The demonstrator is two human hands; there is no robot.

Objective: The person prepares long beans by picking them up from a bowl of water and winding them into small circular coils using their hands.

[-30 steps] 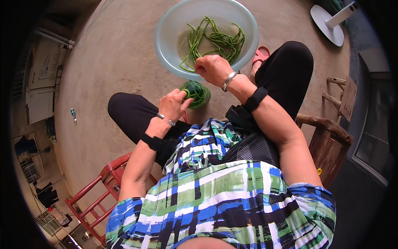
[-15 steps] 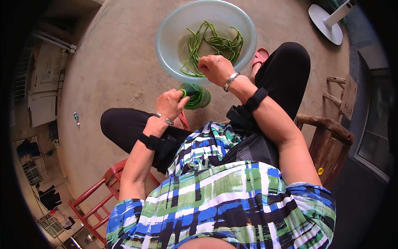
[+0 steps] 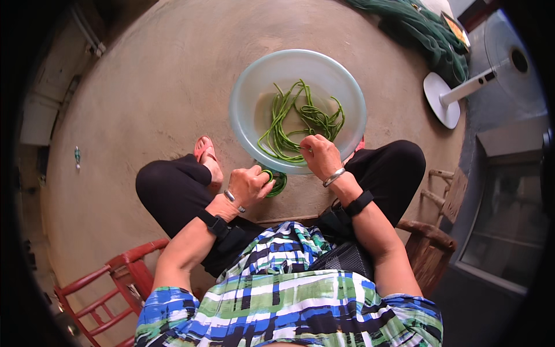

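Note:
A pale blue plastic basin (image 3: 240, 87) stands on the floor in front of me, with long green beans (image 3: 281, 118) lying in shallow water. Over its near rim my right hand (image 3: 321, 157) is closed in a pinch at the end of a long bean; the fingertips partly hide it. Left of it, my left hand (image 3: 250, 184) is closed around the green, ring-like mouth of a see-through bottle (image 3: 278, 184). Green coils show through the bottle's side, and the basin's rim and my hand cover part of it.
My knees and red sandals (image 3: 204, 148) flank the basin. A red chair (image 3: 110, 283) is at the lower left, a wooden chair (image 3: 430, 243) at the right. A white fan base (image 3: 442, 99) and dark green netting (image 3: 428, 37) stand at the far right.
The view has shifted, so the basin and both hands sit lower in it. My right hand stays at the near side of the basin; the left still grips the bottle, now more hidden.

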